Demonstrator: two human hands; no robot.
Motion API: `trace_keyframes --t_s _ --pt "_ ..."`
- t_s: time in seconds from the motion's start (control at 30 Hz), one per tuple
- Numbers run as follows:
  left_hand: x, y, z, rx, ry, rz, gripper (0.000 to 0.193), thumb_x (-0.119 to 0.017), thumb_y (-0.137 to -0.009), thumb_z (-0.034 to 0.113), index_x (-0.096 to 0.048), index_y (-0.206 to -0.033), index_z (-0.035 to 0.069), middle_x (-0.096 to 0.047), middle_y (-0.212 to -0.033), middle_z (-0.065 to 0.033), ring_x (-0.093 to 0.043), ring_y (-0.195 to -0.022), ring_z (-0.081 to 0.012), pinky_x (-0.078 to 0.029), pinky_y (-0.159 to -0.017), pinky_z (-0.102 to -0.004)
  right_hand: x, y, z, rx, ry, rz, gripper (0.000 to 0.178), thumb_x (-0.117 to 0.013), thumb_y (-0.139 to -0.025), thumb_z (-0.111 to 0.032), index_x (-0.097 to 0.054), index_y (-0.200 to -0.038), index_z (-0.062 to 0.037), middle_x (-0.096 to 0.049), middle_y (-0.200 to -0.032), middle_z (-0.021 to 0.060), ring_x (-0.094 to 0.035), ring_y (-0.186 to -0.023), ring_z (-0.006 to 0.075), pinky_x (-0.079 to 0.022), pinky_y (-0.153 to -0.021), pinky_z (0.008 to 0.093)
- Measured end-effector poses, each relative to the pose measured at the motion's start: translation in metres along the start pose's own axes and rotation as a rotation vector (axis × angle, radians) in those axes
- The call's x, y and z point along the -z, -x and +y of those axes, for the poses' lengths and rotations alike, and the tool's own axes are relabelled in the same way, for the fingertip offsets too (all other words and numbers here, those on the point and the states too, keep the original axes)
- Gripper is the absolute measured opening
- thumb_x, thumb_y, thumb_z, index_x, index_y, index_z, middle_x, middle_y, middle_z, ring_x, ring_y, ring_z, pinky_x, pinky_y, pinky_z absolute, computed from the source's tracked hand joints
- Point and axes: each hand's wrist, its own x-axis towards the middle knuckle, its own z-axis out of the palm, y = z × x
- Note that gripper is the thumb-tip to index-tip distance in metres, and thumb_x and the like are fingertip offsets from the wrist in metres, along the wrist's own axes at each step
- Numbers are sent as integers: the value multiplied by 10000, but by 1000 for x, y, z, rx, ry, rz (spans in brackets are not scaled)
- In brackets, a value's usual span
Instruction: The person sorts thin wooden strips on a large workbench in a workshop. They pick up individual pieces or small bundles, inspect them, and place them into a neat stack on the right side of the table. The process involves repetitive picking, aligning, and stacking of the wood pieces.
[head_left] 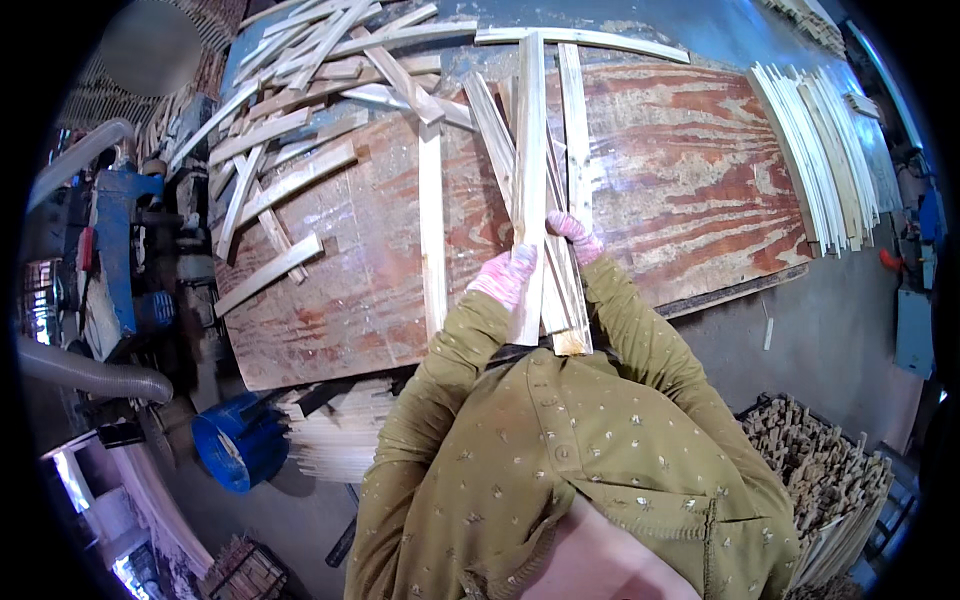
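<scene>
A bundle of long pale wooden slats (532,150) lies lengthwise on a reddish plywood worktop (690,170), its near ends against my chest. My left hand (505,275), in a pink glove, grips the bundle from the left side. In a matching pink glove, my right hand (575,235) holds the same bundle from the right, a little farther up. A single loose slat (432,230) lies just left of my left hand. My olive sleeves fill the lower middle.
Loose slats (290,150) are scattered over the worktop's far left. A neat row of thin slats (820,150) lies at the right end. A blue machine (115,250), grey hoses and a blue bucket (235,440) stand left. A crate of sticks (830,460) sits lower right.
</scene>
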Motion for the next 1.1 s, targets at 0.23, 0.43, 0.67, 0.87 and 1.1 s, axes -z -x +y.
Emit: trace_keyframes --t_s 0.23,0.43,0.67,0.87,1.1 --pt "13 4 -5 -84 -268 -17 347 -585 -962 289 -644 -1115 -17 -658 -1002 -29 -562 -911 -89 -470 -835 -257 -27 13 -7 -73 -240 -102 542 -707 -838 -365 -590 -1201 20 -671 -1059 163 -669 -933 274 -549 -878 413" --pt "5 18 -15 -123 -601 368 481 -569 -926 451 -637 -1037 -11 -662 -889 -131 -600 -790 -245 -471 -740 -356 -9 30 -10 111 -60 20 458 -743 -811 -230 -605 -1174 13 -684 -1016 114 -678 -857 194 -567 -804 329" --pt "4 2 -36 148 -1128 361 876 -495 -835 695 -427 -1380 13 -475 -1378 -223 -490 -1247 -352 -385 -1033 -435 -48 8 -15 57 668 508 910 -824 -730 -169 -269 -1433 -10 -621 -1155 121 -592 -1012 193 -478 -911 312" --pt "-17 10 -38 111 -1381 449 1154 -692 -667 690 -247 -1451 -31 -353 -1429 -287 -371 -1318 -412 -322 -1083 -465 -53 11 -5 -275 1306 553 762 -495 -903 -557 -299 -1461 -76 -583 -1238 246 -552 -1162 384 -412 -992 411" --pt "-10 -6 -58 -25 -1221 627 1151 -806 -646 294 -76 -1482 -10 -411 -1344 -300 -477 -1201 -413 -400 -1011 -461 -77 44 -24 -122 1448 473 651 -461 -934 -525 -494 -1334 -13 -599 -1187 253 -551 -1145 378 -423 -979 405"
